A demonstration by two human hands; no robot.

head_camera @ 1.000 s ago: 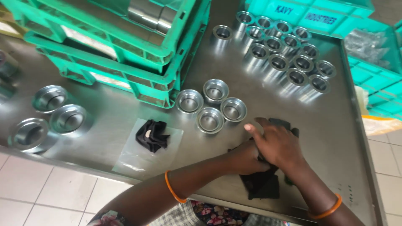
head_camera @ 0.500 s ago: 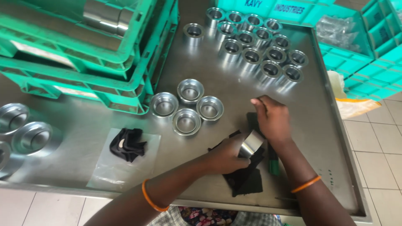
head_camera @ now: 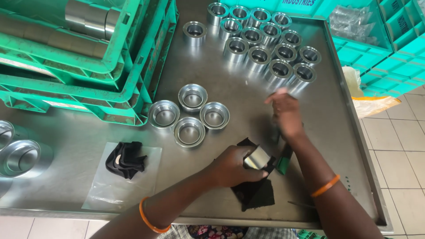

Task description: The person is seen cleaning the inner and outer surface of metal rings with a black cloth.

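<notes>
My left hand [head_camera: 230, 167] grips a short shiny metal cylinder [head_camera: 257, 158] just above a black cloth [head_camera: 255, 194] that lies near the front edge of the steel table [head_camera: 248, 97]. My right hand [head_camera: 286, 114] is blurred and hovers over the table past the cloth, with its fingers pointing toward the far group of metal rings [head_camera: 265, 44]. Nothing shows in it. A green-handled tool [head_camera: 284, 160] lies beside the cloth, partly under my right forearm.
Several shallow metal cups [head_camera: 190, 117] sit in a cluster mid-table. Stacked green crates [head_camera: 88, 66] fill the left, with teal crates [head_camera: 389, 40] at the right. A clear plastic sheet with black pieces [head_camera: 126, 159] lies front left, and metal bowls [head_camera: 20, 157] sit at the left edge.
My right hand has left the cloth and cylinder and lifted toward the far rings. My left hand has kept hold of the cylinder. The view has shifted left.
</notes>
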